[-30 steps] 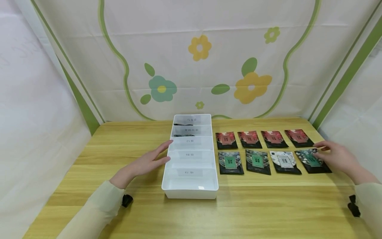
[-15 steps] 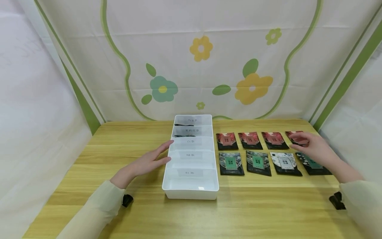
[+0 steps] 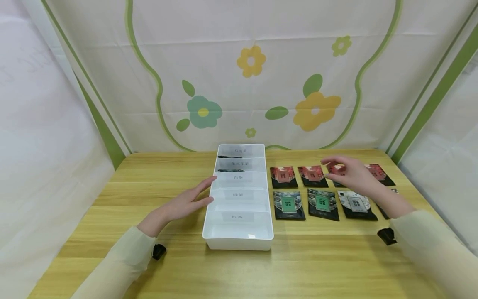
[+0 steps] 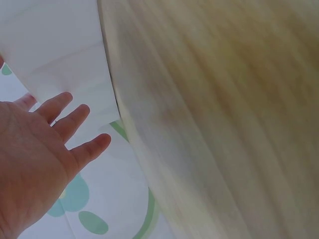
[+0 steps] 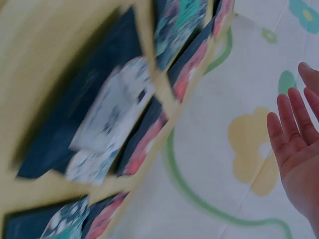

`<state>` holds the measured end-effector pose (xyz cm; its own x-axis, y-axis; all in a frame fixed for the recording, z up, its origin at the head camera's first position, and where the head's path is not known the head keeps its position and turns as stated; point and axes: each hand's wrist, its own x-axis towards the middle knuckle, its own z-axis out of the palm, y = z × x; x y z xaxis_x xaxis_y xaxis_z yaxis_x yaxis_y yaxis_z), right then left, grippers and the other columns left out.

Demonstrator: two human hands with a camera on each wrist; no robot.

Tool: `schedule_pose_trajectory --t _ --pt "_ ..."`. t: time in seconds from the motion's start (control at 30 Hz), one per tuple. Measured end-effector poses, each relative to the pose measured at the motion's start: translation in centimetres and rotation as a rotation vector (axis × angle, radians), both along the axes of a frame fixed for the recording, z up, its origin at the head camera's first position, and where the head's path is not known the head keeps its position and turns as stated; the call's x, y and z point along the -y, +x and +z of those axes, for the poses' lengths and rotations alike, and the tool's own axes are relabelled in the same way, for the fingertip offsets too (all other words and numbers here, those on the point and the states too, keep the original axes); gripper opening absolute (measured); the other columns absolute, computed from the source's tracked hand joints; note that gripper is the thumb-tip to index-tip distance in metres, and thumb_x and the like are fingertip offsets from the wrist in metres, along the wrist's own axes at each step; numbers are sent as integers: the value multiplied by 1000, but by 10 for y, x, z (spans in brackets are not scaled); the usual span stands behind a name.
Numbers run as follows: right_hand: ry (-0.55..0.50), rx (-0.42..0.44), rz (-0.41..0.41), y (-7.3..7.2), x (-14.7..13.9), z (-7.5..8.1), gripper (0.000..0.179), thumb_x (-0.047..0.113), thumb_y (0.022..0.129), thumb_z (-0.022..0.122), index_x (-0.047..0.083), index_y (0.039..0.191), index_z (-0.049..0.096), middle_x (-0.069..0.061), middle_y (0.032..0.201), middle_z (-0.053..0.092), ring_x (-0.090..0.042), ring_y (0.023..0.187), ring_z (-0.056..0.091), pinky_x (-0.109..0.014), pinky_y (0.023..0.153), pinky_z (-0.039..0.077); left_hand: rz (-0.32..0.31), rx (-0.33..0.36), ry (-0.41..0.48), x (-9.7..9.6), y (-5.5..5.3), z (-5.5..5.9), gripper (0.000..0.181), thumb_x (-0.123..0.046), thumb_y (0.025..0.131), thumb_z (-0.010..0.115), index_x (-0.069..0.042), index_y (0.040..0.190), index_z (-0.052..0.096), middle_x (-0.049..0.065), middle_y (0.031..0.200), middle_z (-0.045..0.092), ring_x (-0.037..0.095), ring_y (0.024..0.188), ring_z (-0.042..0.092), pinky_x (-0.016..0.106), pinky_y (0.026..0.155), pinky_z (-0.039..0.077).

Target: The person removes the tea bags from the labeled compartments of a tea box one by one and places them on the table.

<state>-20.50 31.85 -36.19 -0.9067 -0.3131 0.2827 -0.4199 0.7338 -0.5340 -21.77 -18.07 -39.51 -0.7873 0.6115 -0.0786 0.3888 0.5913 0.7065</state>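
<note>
My left hand lies beside the white divided box, its fingers spread and fingertips at the left wall. In the left wrist view the same hand shows an open palm against that wall. Above the tea sachets hovers my right hand, thumb and fingers apart and nothing between them. It covers part of a red tea sachet; its forearm hides most of the dark green sachet. The right wrist view shows this palm bare. A white tea sachet lies just below it.
Two more red sachets and two green sachets lie between box and right hand. Another red sachet is at far right. Dark sachets stand in the box's two back compartments. A printed cloth rises behind the table.
My right hand has moved left from the dark green sachet at the far right, over the red row. The sachets lie where they were, and my left hand has stayed at the box.
</note>
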Motion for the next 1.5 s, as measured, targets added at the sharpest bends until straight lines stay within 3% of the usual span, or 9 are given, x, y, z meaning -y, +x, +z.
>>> schedule_pose_trajectory --t 0.3,0.53,0.77,0.93,1.1,1.5 --pt "-84 38 74 -17 49 4 40 10 89 72 6 127 60 -12 119 62 -30 107 59 -47 82 52 4 3 -2 0 1 0 66 -50 99 48 -39 155 14 2 158 24 29 141 28 57 109 24" --pt "-147 -19 161 -26 87 7 40 4 86 74 2 123 61 -12 115 64 -28 104 60 -48 82 52 -1 -3 8 0 0 -1 66 -49 99 49 -38 155 15 1 158 23 27 142 27 56 110 24" --pt "-218 -11 236 -36 121 5 38 8 85 76 3 121 63 -11 115 64 -27 105 59 -50 84 51 -1 6 9 -1 1 1 67 -50 99 49 -38 155 14 2 158 23 28 142 26 56 110 24" --pt "-185 -37 298 -44 148 2 39 8 84 76 2 121 63 -14 116 63 -34 105 59 -50 84 51 -9 6 21 -1 0 1 68 -48 100 49 -36 156 14 1 159 22 27 142 26 56 110 23" --pt "-119 -24 337 -50 172 -3 41 13 87 75 2 124 61 -12 118 63 -28 107 59 -45 86 50 -3 8 16 -1 1 2 68 -50 99 49 -37 156 13 1 158 22 28 142 27 56 110 24" --pt "-51 99 259 -68 208 -11 38 22 90 72 6 123 64 -6 119 63 -19 104 59 -41 92 47 11 14 -6 0 -1 1 67 -53 98 48 -42 154 14 3 158 25 30 140 30 58 108 25"
